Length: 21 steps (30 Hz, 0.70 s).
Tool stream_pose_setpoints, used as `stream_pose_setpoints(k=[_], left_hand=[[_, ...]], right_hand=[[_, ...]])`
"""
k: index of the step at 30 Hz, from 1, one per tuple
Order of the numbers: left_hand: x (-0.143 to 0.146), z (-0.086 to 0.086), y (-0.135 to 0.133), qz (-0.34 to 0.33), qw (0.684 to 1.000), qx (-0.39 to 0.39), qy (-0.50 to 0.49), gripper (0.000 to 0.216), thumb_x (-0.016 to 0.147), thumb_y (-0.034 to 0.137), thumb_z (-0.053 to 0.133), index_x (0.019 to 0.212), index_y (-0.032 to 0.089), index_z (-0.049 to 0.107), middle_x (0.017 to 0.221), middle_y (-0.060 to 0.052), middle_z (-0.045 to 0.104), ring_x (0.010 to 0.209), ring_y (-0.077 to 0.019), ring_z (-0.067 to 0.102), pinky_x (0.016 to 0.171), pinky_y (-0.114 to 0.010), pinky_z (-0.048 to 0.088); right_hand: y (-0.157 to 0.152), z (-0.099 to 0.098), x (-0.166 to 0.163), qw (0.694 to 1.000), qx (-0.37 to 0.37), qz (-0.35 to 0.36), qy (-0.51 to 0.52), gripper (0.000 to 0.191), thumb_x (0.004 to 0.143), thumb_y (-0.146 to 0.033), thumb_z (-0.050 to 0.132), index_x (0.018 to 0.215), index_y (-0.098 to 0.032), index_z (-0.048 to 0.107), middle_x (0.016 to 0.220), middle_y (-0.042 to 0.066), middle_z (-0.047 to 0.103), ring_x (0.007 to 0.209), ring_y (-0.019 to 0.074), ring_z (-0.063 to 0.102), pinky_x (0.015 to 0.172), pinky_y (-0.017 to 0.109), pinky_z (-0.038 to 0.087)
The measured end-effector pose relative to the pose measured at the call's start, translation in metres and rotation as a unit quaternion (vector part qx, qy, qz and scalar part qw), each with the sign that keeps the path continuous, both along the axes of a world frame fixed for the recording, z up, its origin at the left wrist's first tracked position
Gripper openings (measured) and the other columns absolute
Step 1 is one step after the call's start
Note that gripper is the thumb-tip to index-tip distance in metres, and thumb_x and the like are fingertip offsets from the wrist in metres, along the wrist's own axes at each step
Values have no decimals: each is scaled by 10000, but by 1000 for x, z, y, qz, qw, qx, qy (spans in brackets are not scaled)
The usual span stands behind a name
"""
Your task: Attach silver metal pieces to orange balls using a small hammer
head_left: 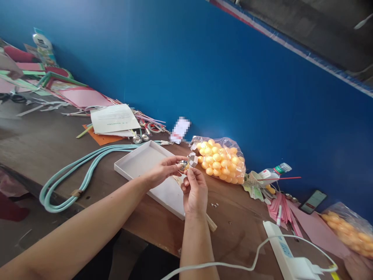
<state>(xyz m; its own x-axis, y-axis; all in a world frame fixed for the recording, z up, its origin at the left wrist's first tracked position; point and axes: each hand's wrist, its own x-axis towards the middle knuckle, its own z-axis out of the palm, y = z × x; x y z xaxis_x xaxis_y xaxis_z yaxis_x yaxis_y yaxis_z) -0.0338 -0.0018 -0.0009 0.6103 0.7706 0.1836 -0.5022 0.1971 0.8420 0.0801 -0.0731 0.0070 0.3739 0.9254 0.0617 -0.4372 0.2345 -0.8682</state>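
Note:
In my left hand (164,171) is a shiny silver ball (183,165), gripped between the thumb and fingers. My right hand (196,190) is closed in a pinch right beside the ball; whatever sits between its fingertips is too small to make out. Both hands are above a shallow white box lid (145,153) lying on the brown table. Just beyond the ball stands a small white paper piece (192,160). A wooden stick (211,223) pokes out from behind my right wrist. Several tiny shiny bits (215,205) lie to the right.
A clear bag of orange balls (217,159) rests against the blue wall. Looped pale-blue cords (96,163) lie left, near two silver balls (141,138) and papers (115,118). At right are a power strip (281,249) with a white cable, a phone (313,201) and a bottle (272,173).

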Motion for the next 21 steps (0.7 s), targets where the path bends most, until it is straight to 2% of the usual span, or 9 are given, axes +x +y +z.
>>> stream_pose_setpoints(k=[6, 21], left_hand=[[-1, 0, 1, 8, 999, 29, 20, 399, 785, 318, 676, 1161, 191, 635, 1028, -75, 646, 897, -164, 575, 791, -295, 438], [-2, -2, 3, 19, 994, 95, 52, 446, 788, 330, 670, 1212, 205, 611, 1107, -85, 640, 976, -201, 559, 809, -312, 435]], right_hand=[[0, 2, 0, 1000, -14, -5, 23, 229, 666, -287, 777, 811, -188, 631, 720, -33, 609, 484, 19, 401, 402, 128, 315], [2, 2, 2, 999, -14, -7, 30, 209, 672, -302, 783, 787, -175, 664, 697, -32, 579, 486, 16, 361, 403, 131, 281]])
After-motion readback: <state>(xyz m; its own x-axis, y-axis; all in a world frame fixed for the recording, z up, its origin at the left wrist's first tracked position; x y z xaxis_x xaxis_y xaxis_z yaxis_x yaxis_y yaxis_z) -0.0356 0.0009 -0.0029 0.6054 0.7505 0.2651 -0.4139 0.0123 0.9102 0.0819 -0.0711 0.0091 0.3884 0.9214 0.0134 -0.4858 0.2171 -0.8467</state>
